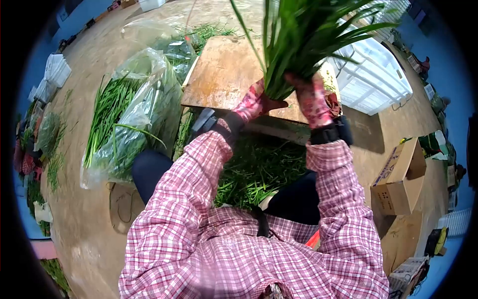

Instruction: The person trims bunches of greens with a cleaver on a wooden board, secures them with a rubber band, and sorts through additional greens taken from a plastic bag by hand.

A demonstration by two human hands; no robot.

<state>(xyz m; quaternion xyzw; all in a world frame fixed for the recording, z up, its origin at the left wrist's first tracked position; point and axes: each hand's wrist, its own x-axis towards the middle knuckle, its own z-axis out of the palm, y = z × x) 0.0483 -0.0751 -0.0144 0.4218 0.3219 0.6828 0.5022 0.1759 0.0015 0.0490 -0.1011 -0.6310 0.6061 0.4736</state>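
A thick bunch of garlic chives (294, 45) is raised above the wooden board (219, 70), its leaves fanning up and to the right. My left hand (255, 102), in a pink patterned glove, is closed round the lower left of the bunch. From the right, my right hand (310, 99), gloved alike, grips the bunch's lower right side; the leaves hide some of its fingers. A dark reddish cloth (332, 103) lies by my right wrist on the board's edge. Below, between my legs, is a heap of loose green leaves (264, 172).
Left of the board, clear plastic bags (154, 94) hold more long green leaves (107, 112). A white plastic crate (371, 74) stands at the right, with an open cardboard box (401, 177) nearer me. Stray leaves litter the floor.
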